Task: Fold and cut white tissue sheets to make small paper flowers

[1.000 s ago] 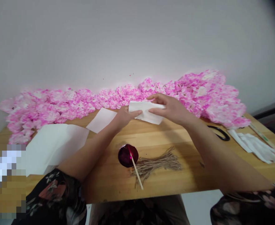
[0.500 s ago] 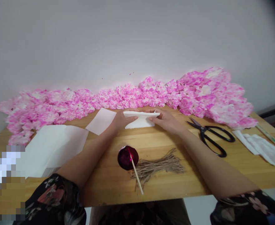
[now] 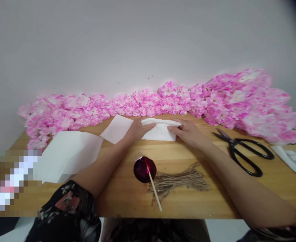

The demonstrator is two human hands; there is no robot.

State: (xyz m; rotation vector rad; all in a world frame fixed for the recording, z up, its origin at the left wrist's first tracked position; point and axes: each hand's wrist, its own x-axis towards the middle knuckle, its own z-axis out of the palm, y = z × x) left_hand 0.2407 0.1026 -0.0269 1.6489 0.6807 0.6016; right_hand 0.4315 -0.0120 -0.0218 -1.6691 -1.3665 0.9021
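Both hands grip a folded white paper [image 3: 161,132] over the middle of the wooden table. My left hand [image 3: 138,129] pinches its left end, thumb lying on the near face. At the right end my right hand [image 3: 185,131] closes on it, with the thumb in front and the fingers behind. The upper edge is turned into a narrow fold that bows upward; the lower part hangs flat. Just left of my left hand lies a single white paper sheet [image 3: 116,128]. A small dark red dish [image 3: 144,169] with a wooden stick [image 3: 155,191] in it stands nearer to me.
A stack of white paper [image 3: 69,151] lies on the left. Beside the dish is a bundle of brown twine pieces [image 3: 180,179]. Black-handled scissors [image 3: 241,144] and white cloth gloves [image 3: 292,159] lie on the right. Pink-and-white paper flowers [image 3: 148,102] line the wall.
The view has shifted, so everything sits further right except the vantage itself. The folded paper's top edge now bows up more, and both hands keep hold of it.
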